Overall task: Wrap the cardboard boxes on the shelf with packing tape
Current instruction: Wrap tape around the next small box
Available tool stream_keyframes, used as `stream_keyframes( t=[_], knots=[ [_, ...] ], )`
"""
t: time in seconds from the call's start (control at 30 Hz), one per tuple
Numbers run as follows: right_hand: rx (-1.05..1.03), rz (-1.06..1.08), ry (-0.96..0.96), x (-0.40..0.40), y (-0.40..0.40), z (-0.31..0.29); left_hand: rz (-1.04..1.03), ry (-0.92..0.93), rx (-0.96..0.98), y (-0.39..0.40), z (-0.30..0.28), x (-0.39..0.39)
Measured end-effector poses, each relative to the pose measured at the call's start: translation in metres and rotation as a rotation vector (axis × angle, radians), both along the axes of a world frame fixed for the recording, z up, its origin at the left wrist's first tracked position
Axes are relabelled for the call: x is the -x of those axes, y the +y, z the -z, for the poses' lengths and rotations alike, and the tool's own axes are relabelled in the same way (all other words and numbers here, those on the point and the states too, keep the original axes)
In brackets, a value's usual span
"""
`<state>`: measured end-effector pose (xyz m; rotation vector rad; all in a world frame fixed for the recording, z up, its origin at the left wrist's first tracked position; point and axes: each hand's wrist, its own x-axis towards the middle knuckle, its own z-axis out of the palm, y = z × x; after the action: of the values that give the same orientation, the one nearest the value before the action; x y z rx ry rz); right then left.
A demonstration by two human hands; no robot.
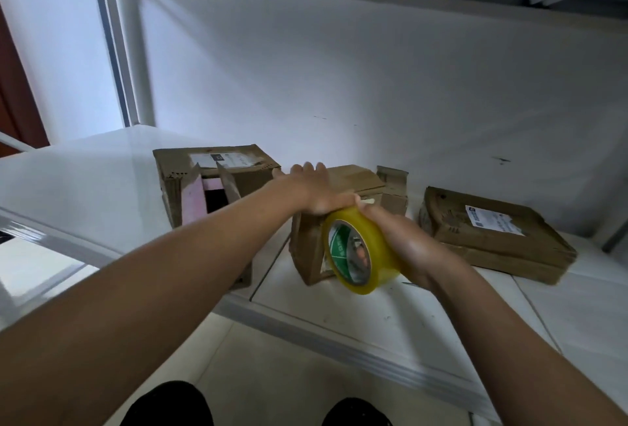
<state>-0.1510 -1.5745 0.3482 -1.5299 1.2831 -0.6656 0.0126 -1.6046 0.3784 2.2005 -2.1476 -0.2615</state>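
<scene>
Three cardboard boxes sit on the white shelf (102, 187), and the work is at the middle box (353, 181). The left hand (316, 191) lies flat on its top, fingers straight and spread, pressing the lid down. Just beside that palm, touching its heel, the right hand (404, 242) has its fingers curled round the outer rim of the tape roll (360, 250), thumb up near the box's front top edge.

That roll looks light and stiff, a rigid ring with a slick yellowish-clear wrap and a green and white printed core. It is probably best held as it is now, by the rim, so it can turn while the tape pays out. The film itself should be thin, sticky and quick to fold onto itself. I cannot tell whether a free end is already stuck to the box.

Under the flat hand, the middle box is brown, creased and soft at the corners, with a loose flap standing up at its far right. It will likely buckle under hard pressure, so a broad palm suits it. Left of the grip, the left box (217, 184) gapes open at the front, showing pink inside. To the right lies the flat box (496, 238), dented, with a white label
</scene>
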Motion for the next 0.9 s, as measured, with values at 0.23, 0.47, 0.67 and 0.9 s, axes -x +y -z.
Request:
stream_keyframes(
  t=[0.23,0.47,0.67,0.9],
  knots=[
    [-0.035,0.016,-0.034,-0.006,-0.003,0.008,0.014,-0.179,0.006,0.007,-0.007,0.001],
    [-0.106,-0.042,-0.057,-0.009,-0.012,-0.009,0.016,-0.226,-0.017,0.007,-0.01,0.001],
    [-0.13,-0.048,-0.03,-0.007,-0.014,-0.01,0.017,-0.197,-0.033,0.004,-0.009,-0.001],
    [-0.175,-0.067,0.093,-0.006,-0.004,0.022,0.011,-0.174,-0.046,-0.001,-0.007,-0.003]
  ],
)
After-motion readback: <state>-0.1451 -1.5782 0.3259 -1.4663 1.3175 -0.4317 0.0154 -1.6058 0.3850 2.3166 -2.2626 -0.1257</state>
